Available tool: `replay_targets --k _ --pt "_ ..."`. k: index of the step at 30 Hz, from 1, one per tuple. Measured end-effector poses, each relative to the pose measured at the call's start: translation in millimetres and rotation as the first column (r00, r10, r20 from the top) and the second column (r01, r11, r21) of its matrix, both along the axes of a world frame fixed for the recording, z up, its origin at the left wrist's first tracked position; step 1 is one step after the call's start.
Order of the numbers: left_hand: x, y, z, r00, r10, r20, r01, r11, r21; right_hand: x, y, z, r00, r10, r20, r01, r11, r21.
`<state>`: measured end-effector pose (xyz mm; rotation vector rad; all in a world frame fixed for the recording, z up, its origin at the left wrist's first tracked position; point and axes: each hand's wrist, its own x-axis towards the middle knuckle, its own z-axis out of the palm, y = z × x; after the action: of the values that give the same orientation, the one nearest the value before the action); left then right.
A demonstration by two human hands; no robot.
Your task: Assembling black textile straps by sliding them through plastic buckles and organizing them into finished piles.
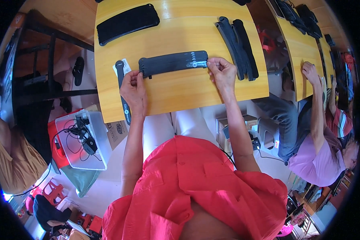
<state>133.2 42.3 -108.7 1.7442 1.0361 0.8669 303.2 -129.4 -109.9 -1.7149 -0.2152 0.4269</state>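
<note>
A wide, flat black piece (170,64) lies across the yellow table in front of me. It looks like several narrow black straps side by side, with white marks near its right end. My left hand (134,93) pinches its lower left corner between thumb and fingers. At the opposite end my right hand (223,76) pinches the right edge by the marks. Close to my left hand rests a single narrow black strap (123,90), reaching past the table's front edge. Partly under that strap is a small white slip (125,65).
A broad black piece (128,24) lies at the table's (180,94) far left. Several long black strips (240,50) lie to the right. Below left stands a clear bin (104,140) with black cables. Another person's hand (310,73) rests on a neighbouring table at right.
</note>
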Motion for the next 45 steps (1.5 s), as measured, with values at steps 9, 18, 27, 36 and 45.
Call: replay_targets --k 9,18,27,36,45 --pt "0.1 1.6 -3.8 1.000 0.006 -0.006 -0.006 1.000 0.022 0.2 1.1 -0.8 1.000 -0.015 0.025 0.015 1.000 -0.004" --pt "-1.3 1.2 -0.6 0.996 -0.015 -0.084 0.016 1.000 0.015 -0.6 1.5 -2.2 0.997 -0.027 0.068 0.030 0.999 -0.033" --pt "-1.9 3.1 -4.9 0.997 -0.019 -0.074 0.022 0.999 0.034 -0.8 0.8 -2.1 0.994 0.015 0.106 -0.004 0.995 -0.103" --pt "0.0 0.4 1.2 0.995 -0.014 -0.100 0.018 0.999 0.042 -0.8 0.5 -6.0 0.981 0.006 0.193 0.015 0.994 -0.111" --pt "0.1 0.3 -0.3 0.996 -0.021 -0.086 0.027 0.997 0.079 0.5 0.1 -16.0 0.936 0.010 0.351 0.043 0.989 -0.143"
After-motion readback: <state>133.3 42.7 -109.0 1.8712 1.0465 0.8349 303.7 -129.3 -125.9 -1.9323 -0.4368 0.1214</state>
